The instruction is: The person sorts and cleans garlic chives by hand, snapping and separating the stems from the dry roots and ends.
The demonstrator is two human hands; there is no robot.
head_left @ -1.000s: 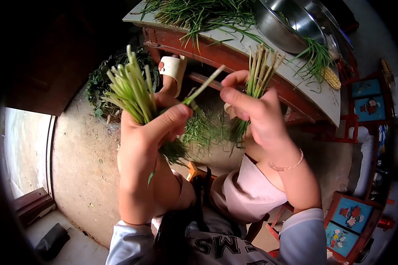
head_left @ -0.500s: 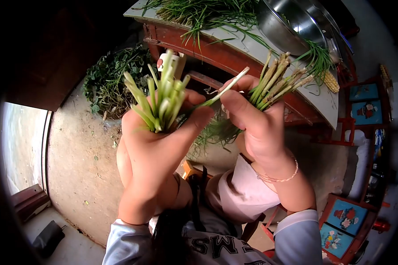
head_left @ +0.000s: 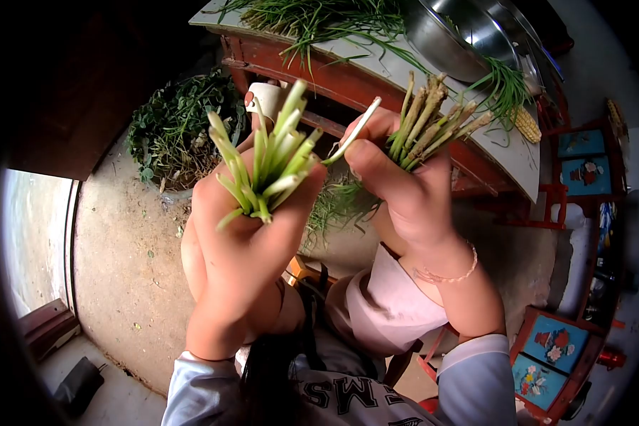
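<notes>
A bunch of pale green, clean-ended stalks, looking like garlic chives [head_left: 266, 167], stands up out of my closed left hand [head_left: 245, 227]. My right hand [head_left: 412, 184] is wrapped round a second bunch of chives [head_left: 429, 121] whose ends are brown and dry. Between that hand's thumb and forefinger a single white-ended stalk [head_left: 362, 131] sticks up, leaning toward the left hand. Green leaves hang below the right hand, partly hidden by it.
On the table [head_left: 529, 174] ahead lie a heap of chives [head_left: 319, 21], a steel basin [head_left: 454, 42] and a corn cob [head_left: 527, 124]. A pile of leafy greens [head_left: 181, 128] rests on the floor at left. A white cup-like thing [head_left: 264, 96] shows behind the left hand.
My left thumb has come off the single stalk and closed against its own bunch. The single stalk stands more upright in my right fingers. Both hands have shifted slightly.
</notes>
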